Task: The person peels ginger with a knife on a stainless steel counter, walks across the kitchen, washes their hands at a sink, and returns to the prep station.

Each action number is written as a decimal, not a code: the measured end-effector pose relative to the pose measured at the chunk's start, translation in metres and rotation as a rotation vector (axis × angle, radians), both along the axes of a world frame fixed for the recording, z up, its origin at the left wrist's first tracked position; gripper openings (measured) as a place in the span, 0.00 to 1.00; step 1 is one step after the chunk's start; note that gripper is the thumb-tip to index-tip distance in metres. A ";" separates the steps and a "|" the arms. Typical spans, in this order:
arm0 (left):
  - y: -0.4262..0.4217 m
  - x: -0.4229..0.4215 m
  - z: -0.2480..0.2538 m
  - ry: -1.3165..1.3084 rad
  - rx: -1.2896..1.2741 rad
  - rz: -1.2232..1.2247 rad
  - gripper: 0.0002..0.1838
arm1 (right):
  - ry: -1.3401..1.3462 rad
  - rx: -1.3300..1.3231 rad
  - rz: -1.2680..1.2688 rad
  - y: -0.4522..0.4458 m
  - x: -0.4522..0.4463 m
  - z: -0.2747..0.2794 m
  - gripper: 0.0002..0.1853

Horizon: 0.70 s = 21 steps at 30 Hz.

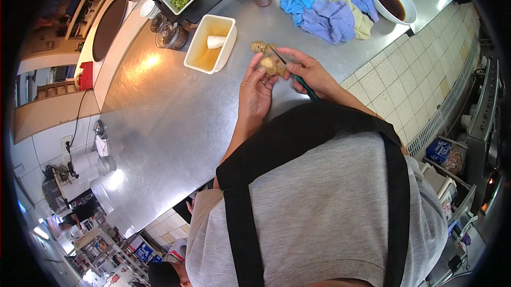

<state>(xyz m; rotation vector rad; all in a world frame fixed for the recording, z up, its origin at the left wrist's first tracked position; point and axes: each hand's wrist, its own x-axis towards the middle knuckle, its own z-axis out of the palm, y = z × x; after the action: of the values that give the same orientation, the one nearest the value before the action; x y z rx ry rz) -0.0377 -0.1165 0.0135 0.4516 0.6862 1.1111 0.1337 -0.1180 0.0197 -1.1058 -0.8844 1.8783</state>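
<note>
Left grip [256, 91] curled; right grip [307, 72] clenched close beside it.

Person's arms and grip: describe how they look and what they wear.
The grip is two ungloved hands, the left hand and the right hand. The forearms are uncovered. A short grey sleeve shows at the left upper arm. No cables are visible on either arm.
</note>
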 end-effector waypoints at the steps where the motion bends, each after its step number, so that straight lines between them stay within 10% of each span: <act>1: 0.001 -0.001 -0.002 -0.007 -0.017 0.019 0.20 | -0.079 0.037 0.040 0.000 0.001 0.000 0.20; 8: 0.003 -0.003 -0.006 -0.050 -0.052 0.051 0.19 | -0.577 0.466 0.128 -0.008 -0.005 0.014 0.24; 21: 0.001 -0.002 -0.005 0.271 0.063 0.043 0.17 | -0.430 0.445 0.085 -0.003 -0.008 0.003 0.19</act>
<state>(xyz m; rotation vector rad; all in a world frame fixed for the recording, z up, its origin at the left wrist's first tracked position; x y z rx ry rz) -0.0393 -0.1159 0.0087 0.6510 0.9028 1.1257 0.1262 -0.1209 0.0230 -1.2140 -1.5270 1.4193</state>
